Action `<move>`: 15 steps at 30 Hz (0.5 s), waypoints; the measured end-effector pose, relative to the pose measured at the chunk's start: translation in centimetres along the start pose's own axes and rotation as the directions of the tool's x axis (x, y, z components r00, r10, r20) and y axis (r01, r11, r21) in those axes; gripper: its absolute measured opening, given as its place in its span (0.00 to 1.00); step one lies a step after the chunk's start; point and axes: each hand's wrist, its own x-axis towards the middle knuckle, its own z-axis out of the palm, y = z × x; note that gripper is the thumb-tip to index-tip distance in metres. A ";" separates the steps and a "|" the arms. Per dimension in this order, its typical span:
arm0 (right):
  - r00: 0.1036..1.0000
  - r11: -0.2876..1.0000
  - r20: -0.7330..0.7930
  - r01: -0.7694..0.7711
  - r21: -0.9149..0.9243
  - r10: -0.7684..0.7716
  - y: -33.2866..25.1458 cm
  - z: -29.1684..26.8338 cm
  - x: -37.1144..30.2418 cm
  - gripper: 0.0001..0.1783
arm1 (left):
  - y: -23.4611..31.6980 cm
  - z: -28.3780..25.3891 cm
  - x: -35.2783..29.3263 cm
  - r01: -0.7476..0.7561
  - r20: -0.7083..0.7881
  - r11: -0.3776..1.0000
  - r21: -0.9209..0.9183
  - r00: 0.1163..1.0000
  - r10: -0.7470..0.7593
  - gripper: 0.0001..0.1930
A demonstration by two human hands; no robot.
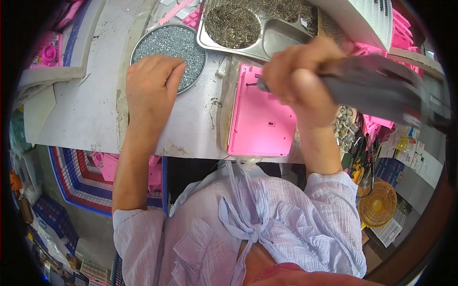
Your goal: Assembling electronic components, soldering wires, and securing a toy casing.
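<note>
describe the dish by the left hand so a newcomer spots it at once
Start at the pale worktop across the upper part of the view and find the person's left hand over it. Partly hidden by that hand is a shallow round dish of small silvery metal pieces. Its circular rim sets it apart from the angular compartment tray to its right, which holds darker, brownish pieces.

blurred dark power tool (372,86) pointing left over flat pink panel (262,124); silver screws (174,40) in round dish (206,59) further left
</note>
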 end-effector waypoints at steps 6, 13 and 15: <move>0.999 0.987 -0.053 -0.017 -0.159 0.009 1.8 0.2 -1.0 0.14 | 1.2 -0.5 -0.8 0.072 0.084 0.996 -0.049 0.994 -0.067 0.06; 0.996 0.998 0.065 0.058 -0.029 -0.056 -2.8 1.3 -0.1 0.13 | 5.8 0.3 -3.2 -0.114 0.011 0.958 -0.262 0.993 0.121 0.10; 0.993 0.995 0.117 0.014 0.096 -0.025 -4.6 2.4 -0.6 0.14 | 6.7 0.2 -3.8 -0.100 0.017 0.944 -0.315 0.994 0.111 0.12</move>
